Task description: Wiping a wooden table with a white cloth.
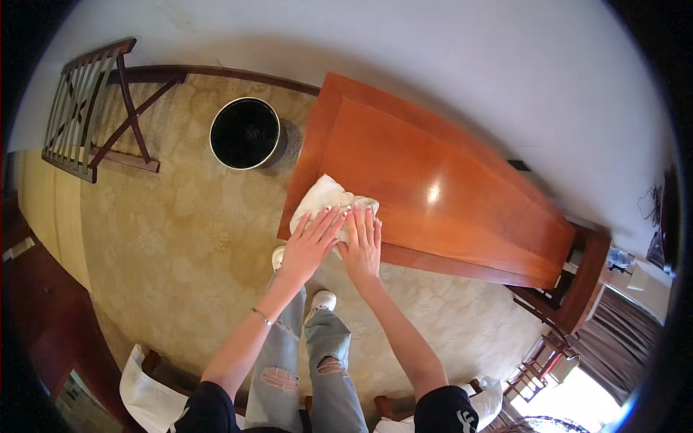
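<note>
Both hands press flat, side by side, on a white cloth (320,194) near the left end of a polished reddish-brown wooden desk (422,162). My left hand (311,243) lies over the cloth's near part with its fingers spread a little. To its right, my right hand (363,243) has its fingertips on the cloth's right edge. The thumbs come close to each other. The cloth is crumpled, with one corner pointing toward the wall, and its near part is partly hidden under the hands.
A round black bin (244,133) stands on the patterned carpet (178,254) left of the desk. Farther left is a slatted wooden luggage rack (81,113). White-covered seats (154,392) are behind me. A darker wooden cabinet (587,281) adjoins the desk's right end.
</note>
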`<state>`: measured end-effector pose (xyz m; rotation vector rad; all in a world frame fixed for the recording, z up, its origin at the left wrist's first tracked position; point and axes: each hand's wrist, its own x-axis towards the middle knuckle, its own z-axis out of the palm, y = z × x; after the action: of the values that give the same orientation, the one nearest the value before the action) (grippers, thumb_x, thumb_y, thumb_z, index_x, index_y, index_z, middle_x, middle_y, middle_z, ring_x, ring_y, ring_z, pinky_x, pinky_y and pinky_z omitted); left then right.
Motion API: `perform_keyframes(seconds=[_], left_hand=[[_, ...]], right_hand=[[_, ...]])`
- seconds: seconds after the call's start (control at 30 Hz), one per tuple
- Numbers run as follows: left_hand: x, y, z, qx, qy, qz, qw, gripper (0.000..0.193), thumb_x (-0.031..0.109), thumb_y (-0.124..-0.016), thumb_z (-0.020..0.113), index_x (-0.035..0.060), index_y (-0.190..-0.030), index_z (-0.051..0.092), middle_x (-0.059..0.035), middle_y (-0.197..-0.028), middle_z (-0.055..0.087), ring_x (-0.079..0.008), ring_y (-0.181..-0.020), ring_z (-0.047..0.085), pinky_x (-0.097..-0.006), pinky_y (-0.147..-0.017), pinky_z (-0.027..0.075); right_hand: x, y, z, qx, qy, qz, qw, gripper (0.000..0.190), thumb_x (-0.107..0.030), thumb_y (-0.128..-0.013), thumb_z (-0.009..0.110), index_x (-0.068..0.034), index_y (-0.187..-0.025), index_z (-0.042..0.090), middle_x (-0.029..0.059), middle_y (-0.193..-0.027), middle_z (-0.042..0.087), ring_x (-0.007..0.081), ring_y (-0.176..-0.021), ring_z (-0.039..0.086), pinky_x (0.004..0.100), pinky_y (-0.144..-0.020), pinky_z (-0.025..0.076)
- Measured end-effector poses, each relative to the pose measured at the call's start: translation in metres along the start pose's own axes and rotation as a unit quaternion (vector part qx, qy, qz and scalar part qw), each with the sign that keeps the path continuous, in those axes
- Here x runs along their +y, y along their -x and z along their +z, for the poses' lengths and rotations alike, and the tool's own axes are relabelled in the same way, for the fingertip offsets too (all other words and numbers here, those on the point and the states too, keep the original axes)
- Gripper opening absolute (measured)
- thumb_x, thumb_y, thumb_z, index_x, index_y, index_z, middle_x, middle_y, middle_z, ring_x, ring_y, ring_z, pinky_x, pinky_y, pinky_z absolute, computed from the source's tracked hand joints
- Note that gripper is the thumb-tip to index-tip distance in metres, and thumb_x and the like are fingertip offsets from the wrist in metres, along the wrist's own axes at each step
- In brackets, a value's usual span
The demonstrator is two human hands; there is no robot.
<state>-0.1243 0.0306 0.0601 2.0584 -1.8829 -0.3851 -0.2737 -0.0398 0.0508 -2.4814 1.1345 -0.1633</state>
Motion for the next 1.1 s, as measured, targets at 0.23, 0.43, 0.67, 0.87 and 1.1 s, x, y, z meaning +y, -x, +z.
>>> perform_keyframes(seconds=[0.23,0.43,0.67,0.87,1.1], left_hand=[[-0.022,-0.109,-0.022,0.032,-0.154,-0.02,0.987,0.067,0.024,-0.094,0.057,0.024,-0.157,0.032,-0.0041,-0.16,0.037,-0.0227,-0.147,0.034,-0.0459,-0.122,0.025],[-0.038,-0.15,-0.025,0.019,-0.068,0.0,0.997,0.062,0.032,-0.099,0.053,0.0257,-0.157,0.03,-0.0041,-0.161,0.033,-0.024,-0.151,0.027,-0.0479,-0.124,0.018],[-0.017,-0.117,-0.015,0.04,-0.058,-0.013,0.997,0.057,0.031,-0.102,0.05,0.0253,-0.156,0.033,-0.0062,-0.16,0.034,-0.0267,-0.151,0.025,-0.0496,-0.122,0.018],[0.049,-0.037,0.015,0.029,-0.059,-0.098,0.993,0.057,0.03,-0.102,0.051,0.0231,-0.156,0.033,-0.0086,-0.161,0.031,-0.0303,-0.152,0.023,-0.0535,-0.122,0.016],[0.23,-0.028,0.085,-0.041,-0.065,-0.124,0.989,0.061,0.033,-0.103,0.048,0.0157,-0.158,0.028,-0.0133,-0.164,0.024,-0.035,-0.153,0.018,-0.0572,-0.122,0.011]], right_hand=[[0.016,-0.116,-0.035,0.018,0.007,-0.001,1.0,0.091,-0.032,-0.082,0.075,-0.011,-0.157,0.027,0.0128,-0.164,0.024,0.0336,-0.152,0.021,0.049,-0.123,0.023],[0.026,-0.167,-0.05,-0.004,-0.006,0.014,1.0,0.096,-0.025,-0.08,0.08,-0.01,-0.157,0.023,0.017,-0.163,0.023,0.0349,-0.152,0.019,0.0485,-0.123,0.022],[0.019,-0.131,-0.038,0.016,0.053,0.018,0.998,0.086,-0.017,-0.086,0.071,-0.008,-0.157,0.024,0.014,-0.163,0.025,0.0331,-0.152,0.019,0.0471,-0.124,0.022],[0.038,-0.041,-0.035,0.0,0.087,-0.059,0.995,0.071,-0.025,-0.091,0.058,-0.008,-0.155,0.032,0.0126,-0.163,0.027,0.0307,-0.152,0.023,0.0456,-0.123,0.023],[0.184,0.07,-0.096,-0.049,0.157,-0.093,0.982,0.09,-0.033,-0.082,0.073,-0.015,-0.158,0.027,0.009,-0.165,0.023,0.0271,-0.153,0.021,0.0428,-0.124,0.024]])
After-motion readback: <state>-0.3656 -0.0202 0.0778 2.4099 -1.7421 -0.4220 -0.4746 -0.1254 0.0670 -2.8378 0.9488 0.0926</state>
